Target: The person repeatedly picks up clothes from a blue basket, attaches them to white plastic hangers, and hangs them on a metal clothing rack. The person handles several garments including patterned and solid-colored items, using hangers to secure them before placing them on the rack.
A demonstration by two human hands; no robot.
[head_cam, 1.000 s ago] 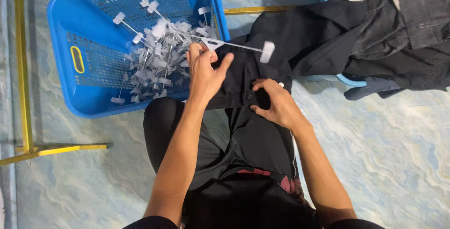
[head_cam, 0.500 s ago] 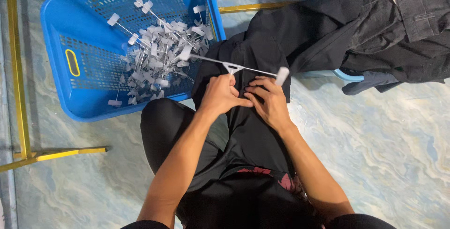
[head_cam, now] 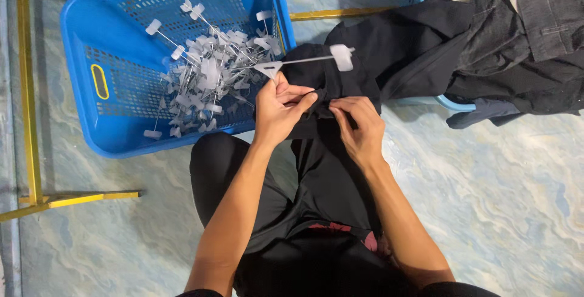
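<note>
My left hand point(head_cam: 277, 105) has its grip closed on the end of a white plastic clip hanger point(head_cam: 304, 62) and on a fold of the black garment point(head_cam: 365, 53), which lies across my lap and spreads onto the floor to my right. My right hand point(head_cam: 359, 126) pinches the same fold just beside it, fingers closed on the cloth. The hanger sticks out over the edge of the blue basket point(head_cam: 91, 29), where many white hangers point(head_cam: 207, 81) lie in a heap.
</note>
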